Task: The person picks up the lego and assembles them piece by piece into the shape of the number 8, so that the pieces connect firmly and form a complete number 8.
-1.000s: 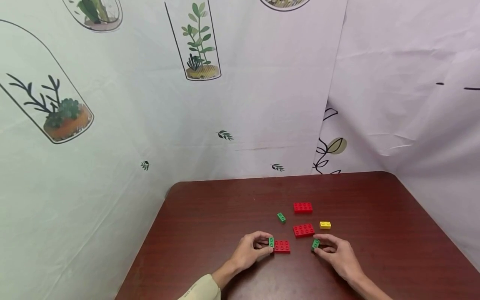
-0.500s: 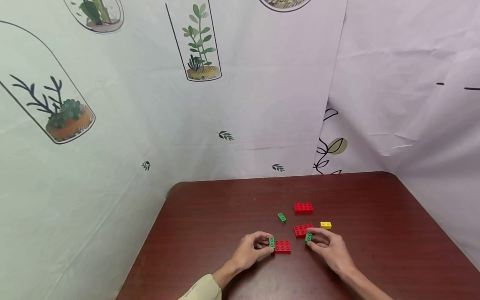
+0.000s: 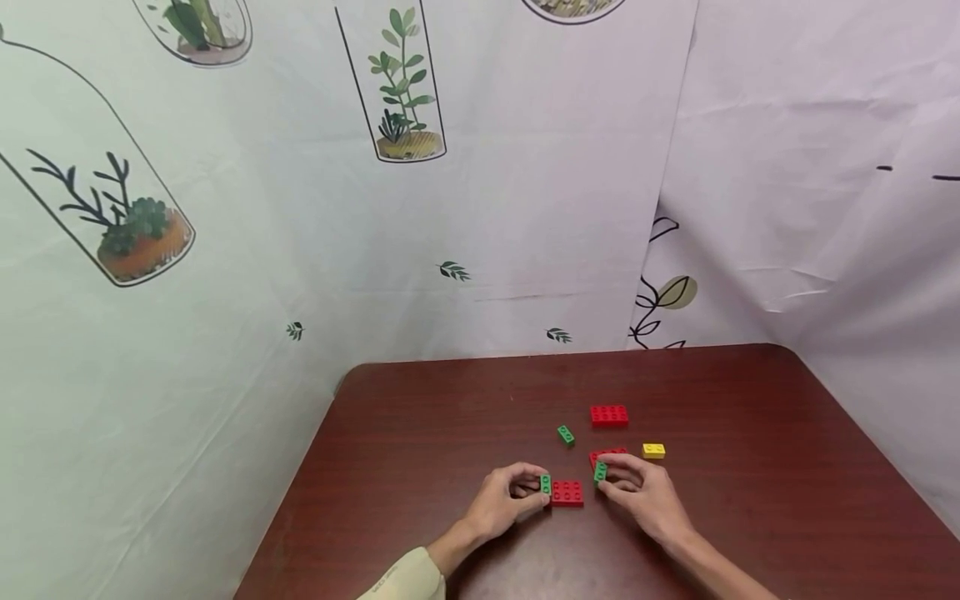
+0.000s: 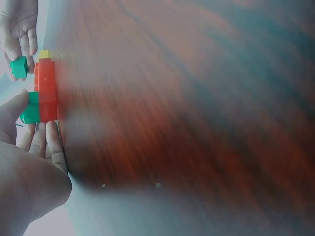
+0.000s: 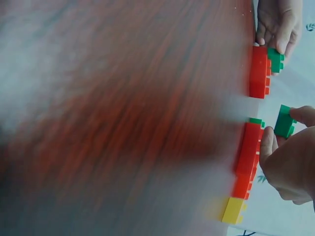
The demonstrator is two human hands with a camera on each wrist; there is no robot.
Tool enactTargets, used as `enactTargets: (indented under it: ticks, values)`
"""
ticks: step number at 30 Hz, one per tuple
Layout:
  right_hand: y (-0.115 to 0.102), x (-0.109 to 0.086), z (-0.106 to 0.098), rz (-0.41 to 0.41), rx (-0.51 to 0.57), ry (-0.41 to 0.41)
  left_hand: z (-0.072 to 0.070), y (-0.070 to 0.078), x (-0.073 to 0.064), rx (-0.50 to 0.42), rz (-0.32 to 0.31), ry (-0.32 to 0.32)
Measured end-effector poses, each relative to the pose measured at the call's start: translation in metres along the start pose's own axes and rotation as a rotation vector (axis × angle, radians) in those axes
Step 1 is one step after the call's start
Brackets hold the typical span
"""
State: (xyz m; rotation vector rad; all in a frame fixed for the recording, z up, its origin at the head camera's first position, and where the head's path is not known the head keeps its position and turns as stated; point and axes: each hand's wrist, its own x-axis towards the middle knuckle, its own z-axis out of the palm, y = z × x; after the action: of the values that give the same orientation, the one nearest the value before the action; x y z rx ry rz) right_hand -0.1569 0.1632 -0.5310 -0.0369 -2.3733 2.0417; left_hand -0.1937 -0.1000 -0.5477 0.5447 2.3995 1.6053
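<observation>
My left hand (image 3: 498, 502) pinches a small green building brick (image 3: 545, 484) between thumb and fingers. That brick sits on the left end of a red building brick (image 3: 567, 493), as the right wrist view shows from the side. In the right wrist view, my right hand (image 5: 293, 155) pinches a second green brick (image 5: 284, 121) raised above the table, apart from the other bricks. From the head view, this brick lies to the right of the left hand's red brick, partly in front of another red brick (image 3: 611, 452).
Farther back on the dark wooden table (image 3: 420, 417) lie a third red brick (image 3: 609, 416) and a loose green brick (image 3: 566, 435). A yellow brick (image 3: 654, 451) lies beyond my right hand. A printed cloth (image 3: 480, 208) hangs behind the table.
My right hand has moved left with its green brick, towards the left hand, and now partly covers the middle red brick. The left hand keeps its grip in place.
</observation>
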Motion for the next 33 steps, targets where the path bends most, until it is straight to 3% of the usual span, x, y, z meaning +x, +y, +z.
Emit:
enactTargets:
  ticks: [8,22,33]
  values:
    - [0.000,0.003,0.009,-0.049,0.029,-0.077,0.000,-0.001,0.000,-0.010,0.006,0.003]
    - [0.007,0.006,0.016,-0.124,-0.028,-0.178,-0.002,-0.001,0.001,-0.012,-0.009,-0.017]
    - [0.008,0.007,0.019,-0.154,-0.057,-0.193,-0.002,0.000,0.001,-0.006,-0.010,-0.015]
